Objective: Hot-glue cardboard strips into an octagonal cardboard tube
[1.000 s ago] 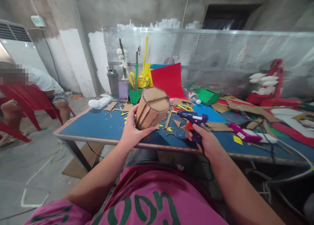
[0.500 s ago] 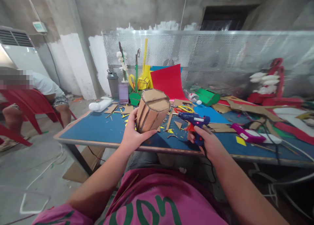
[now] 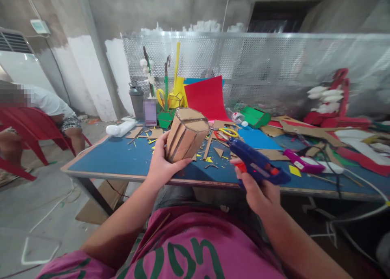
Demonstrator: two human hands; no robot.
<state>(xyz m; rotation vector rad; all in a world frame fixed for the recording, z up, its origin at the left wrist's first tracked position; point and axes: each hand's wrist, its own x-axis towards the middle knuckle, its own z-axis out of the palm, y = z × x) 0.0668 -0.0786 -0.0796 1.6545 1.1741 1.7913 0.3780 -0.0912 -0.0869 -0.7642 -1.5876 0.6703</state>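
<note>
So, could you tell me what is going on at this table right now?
A person in a pink shirt sits at a blue table littered with cardboard scraps and coloured paper. The left hand holds a faceted cardboard container tilted above the table edge. The right hand grips a blue glue gun, its nozzle pointing toward the container but not touching it. A pink glue gun lies to the right. Another person sits on a red chair at left.

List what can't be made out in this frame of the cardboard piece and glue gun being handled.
All head view:
- Cardboard cylinder: its lower end and near side are covered by the left hand.
- Blue glue gun: the grip sits inside the right hand; the nozzle tip is too small to tell whether glue is on it.
- Purple glue gun: its cord gets lost among the cardboard scraps.
- Seated person's face: blurred.
</note>
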